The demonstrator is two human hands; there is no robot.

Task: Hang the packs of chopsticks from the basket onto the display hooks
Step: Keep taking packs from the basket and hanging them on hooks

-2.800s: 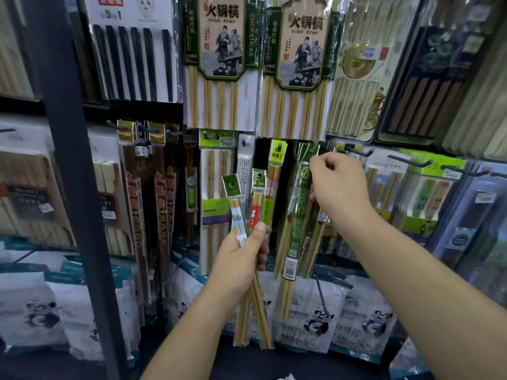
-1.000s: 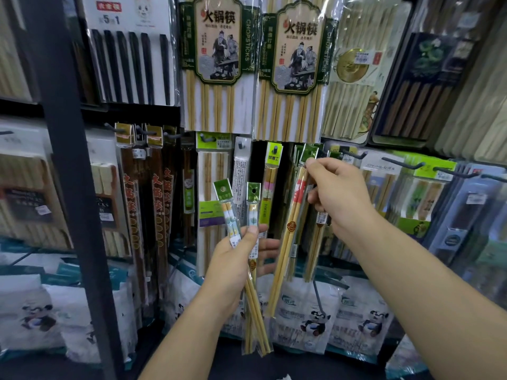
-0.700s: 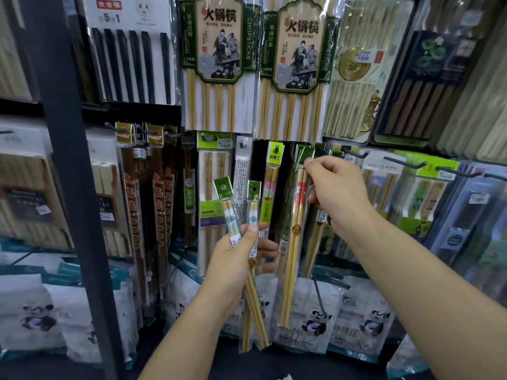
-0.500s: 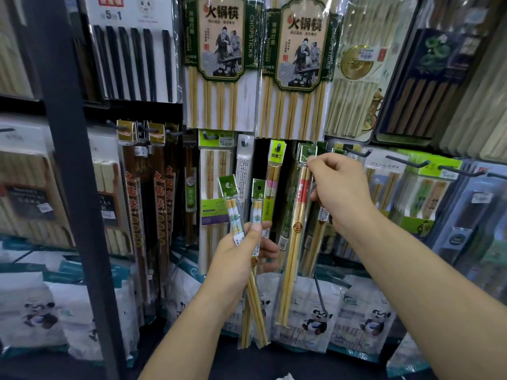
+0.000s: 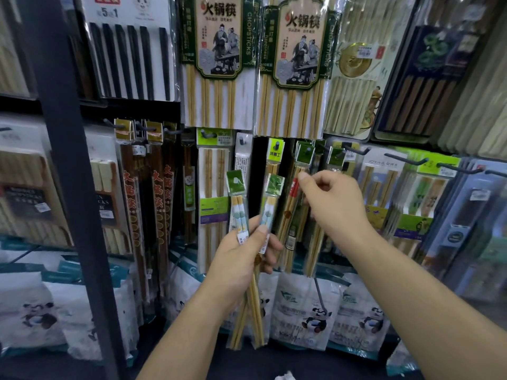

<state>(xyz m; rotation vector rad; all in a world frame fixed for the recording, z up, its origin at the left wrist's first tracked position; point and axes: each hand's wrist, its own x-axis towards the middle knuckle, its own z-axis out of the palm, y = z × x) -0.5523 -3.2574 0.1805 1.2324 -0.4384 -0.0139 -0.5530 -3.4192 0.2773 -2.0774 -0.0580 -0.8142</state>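
Beside the newly hung red-banded bamboo chopstick pack (image 5: 291, 207), your right hand (image 5: 333, 207) has let go, fingers loosely curled and empty. Your left hand (image 5: 241, 259) grips two green-carded clear packs (image 5: 239, 212), both yet to hang.

A dark upright post (image 5: 68, 187) stands before the display wall (image 5: 259, 171) — panda-printed white bags (image 5: 310, 319) line its foot.
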